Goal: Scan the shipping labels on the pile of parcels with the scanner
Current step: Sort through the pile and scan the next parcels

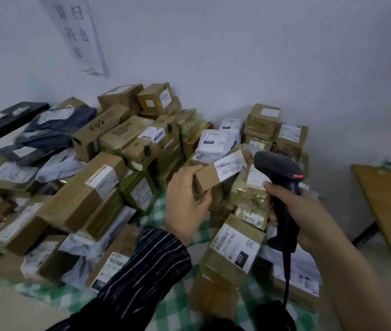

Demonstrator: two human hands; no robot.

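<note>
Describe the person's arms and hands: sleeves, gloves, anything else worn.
The left arm wears a dark sleeve with thin pale stripes, its cuff ending at the wrist. The right forearm is bare as far as the frame shows. The left hand and right hand are both ungloved.

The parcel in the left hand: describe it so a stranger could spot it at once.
Find the pile of parcels on the green checked cloth. Near its middle, the left hand grips a small brown box. It alone is held up, its white barcode label next to the black scanner.
</note>
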